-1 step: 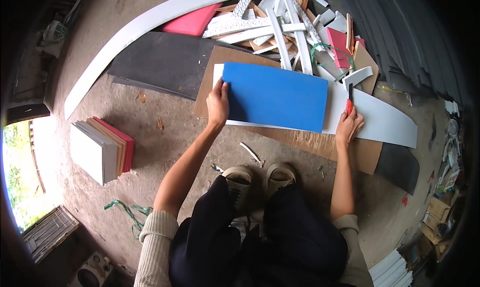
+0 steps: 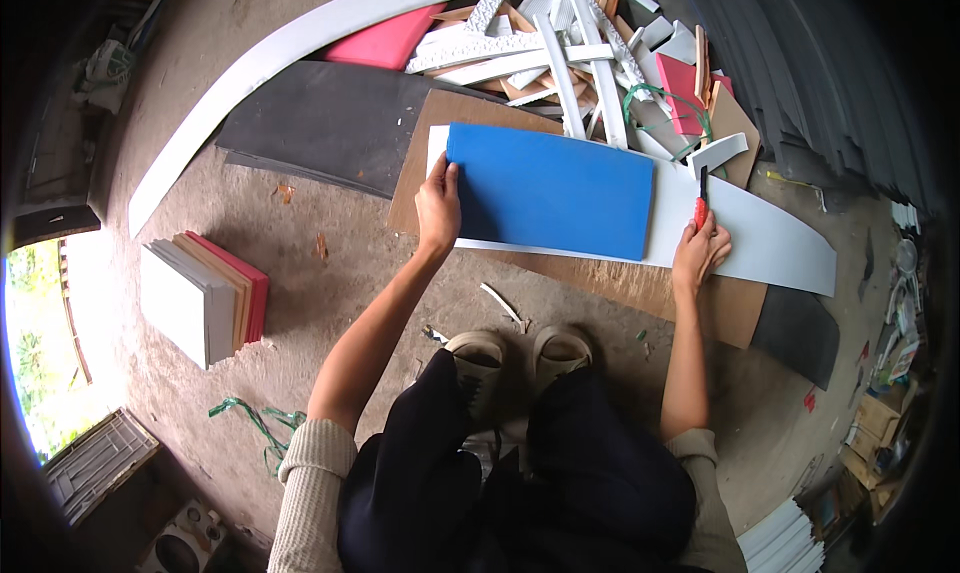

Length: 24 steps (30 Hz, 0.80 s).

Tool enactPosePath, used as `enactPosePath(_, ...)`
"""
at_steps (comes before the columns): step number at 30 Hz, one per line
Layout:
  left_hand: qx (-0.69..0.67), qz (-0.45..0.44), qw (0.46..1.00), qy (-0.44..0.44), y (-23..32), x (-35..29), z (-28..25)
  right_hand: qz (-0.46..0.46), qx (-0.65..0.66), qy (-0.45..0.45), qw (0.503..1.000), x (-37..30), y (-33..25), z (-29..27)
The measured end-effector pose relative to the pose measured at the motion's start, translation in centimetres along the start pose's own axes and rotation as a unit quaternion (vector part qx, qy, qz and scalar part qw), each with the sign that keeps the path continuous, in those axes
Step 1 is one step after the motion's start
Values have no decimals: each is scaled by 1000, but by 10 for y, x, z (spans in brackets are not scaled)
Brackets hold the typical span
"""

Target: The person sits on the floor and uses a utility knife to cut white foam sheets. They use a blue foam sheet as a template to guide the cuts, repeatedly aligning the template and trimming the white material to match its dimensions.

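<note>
A blue rectangular foam-like sheet [image 2: 550, 193] lies on top of a long white sheet [image 2: 760, 233], which rests on a brown board [image 2: 735, 308]. My left hand [image 2: 438, 205] is closed on the blue sheet's left edge, thumb on top and fingers hidden. In my right hand [image 2: 702, 255] is a red utility knife [image 2: 700, 210], its dark blade pointing away from me. That hand is over the white sheet, just right of the blue sheet and apart from it. The knife's tip comes close to a small curved white offcut [image 2: 718, 153].
Beyond the sheets is a heap of white, brown and pink offcuts [image 2: 560, 58], with green string [image 2: 640, 95]. Black sheets [image 2: 320, 118] and a long curved white strip [image 2: 190, 143] lie far left. A stack of cut rectangles [image 2: 178, 298] stands at left; more green string [image 2: 255, 423] lies nearer.
</note>
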<state>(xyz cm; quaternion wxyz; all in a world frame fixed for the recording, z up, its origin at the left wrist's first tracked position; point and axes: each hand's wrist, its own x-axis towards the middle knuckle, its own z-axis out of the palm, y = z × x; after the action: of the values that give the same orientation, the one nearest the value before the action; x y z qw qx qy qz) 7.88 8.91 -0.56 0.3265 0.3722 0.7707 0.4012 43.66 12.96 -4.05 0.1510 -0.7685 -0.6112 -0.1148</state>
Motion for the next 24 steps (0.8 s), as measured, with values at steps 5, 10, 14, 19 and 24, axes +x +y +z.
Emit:
enactPosePath(5, 85, 87, 992, 39, -18, -2, -19, -55, 262, -108, 957, -18, -40, -21)
enactPosePath(10, 181, 179, 965, 62, -44, -8, -36, -18, 313, -207, 927, -35, -64, -21)
enactPosePath(14, 144, 184, 972, -25, -56, -4, -52, -33, 306, -209, 928, -33, -71, -18)
enactPosePath(19, 128, 189, 971, -72, -51, -3, -62, -51, 332, -206, 919, -33, -81, -17)
enactPosePath(24, 114, 204, 969, -79, -54, -3, -69, -38, 330, -210, 920, -35, -85, -18)
